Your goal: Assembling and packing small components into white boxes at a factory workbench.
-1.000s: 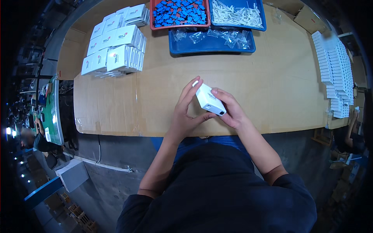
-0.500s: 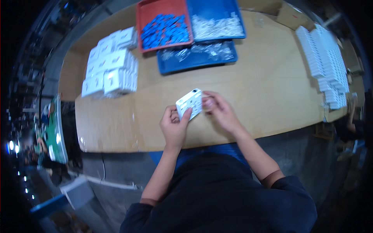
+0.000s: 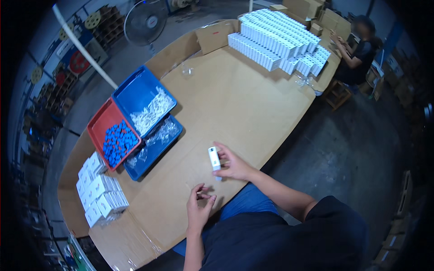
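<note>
A small white box (image 3: 214,156) stands on its narrow side in my right hand (image 3: 235,166), gripped between thumb and fingers over the cardboard-covered table (image 3: 212,104). Its slim edge, with a dark mark near one end, faces up. My left hand (image 3: 200,208) is just nearer to me and to the left, apart from the box. Its fingers are curled loosely with a gap to the thumb, and nothing is in them.
At left lie a red tray (image 3: 100,131) of blue pieces, a blue tray (image 3: 131,88) of white pieces and a lower blue tray (image 3: 135,174) with clear plastic. White boxes (image 3: 101,194) are stacked near left, more white boxes (image 3: 275,36) far off. Another person (image 3: 359,49) sits at far right.
My view has swung to the right. My left hand has let go of the white box, and my right hand now holds it edge up.
</note>
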Motion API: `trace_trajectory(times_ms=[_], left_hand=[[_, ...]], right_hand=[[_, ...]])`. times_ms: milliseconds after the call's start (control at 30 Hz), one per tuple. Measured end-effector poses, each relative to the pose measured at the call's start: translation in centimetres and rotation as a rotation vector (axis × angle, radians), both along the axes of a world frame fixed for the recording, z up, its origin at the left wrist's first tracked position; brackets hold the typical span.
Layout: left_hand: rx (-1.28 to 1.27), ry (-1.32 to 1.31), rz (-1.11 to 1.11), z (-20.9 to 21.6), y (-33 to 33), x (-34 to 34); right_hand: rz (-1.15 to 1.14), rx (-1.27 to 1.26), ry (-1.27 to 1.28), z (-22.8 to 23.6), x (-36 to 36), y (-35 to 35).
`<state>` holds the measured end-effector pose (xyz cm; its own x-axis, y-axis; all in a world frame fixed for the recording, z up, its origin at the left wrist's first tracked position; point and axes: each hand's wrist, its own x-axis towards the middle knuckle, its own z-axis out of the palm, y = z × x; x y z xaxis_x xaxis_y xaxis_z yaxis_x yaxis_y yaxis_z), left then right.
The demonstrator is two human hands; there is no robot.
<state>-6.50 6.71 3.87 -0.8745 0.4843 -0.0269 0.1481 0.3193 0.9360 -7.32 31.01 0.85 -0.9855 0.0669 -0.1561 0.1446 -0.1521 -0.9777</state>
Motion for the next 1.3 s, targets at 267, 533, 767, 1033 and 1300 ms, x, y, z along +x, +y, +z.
trace_trajectory(times_ms=[267,533,767,1033,1300], left_hand=[[-0.011,-0.006,-0.06,-0.9,4.2,0.8],[-0.106,0.429,0.006,-5.1,6.2,-0.4],[-0.108,0.498,0.113,-8.6,5.2,-1.5],[-0.196,0.545,0.083,-7.8,6.3,-2.2],[-0.25,0.553,0.086,-7.5,6.1,-2.3]], right_hand=[[-0.637,0.446,0.091,-3.1,-1.4,20.0],[-1.123,0.614,0.168,-5.3,-8.0,40.2],[-1.324,0.776,0.069,-3.4,-13.8,42.2],[-1.373,0.926,0.067,-6.3,-17.8,46.0],[-1.392,0.813,0.031,-8.2,-19.7,45.8]])
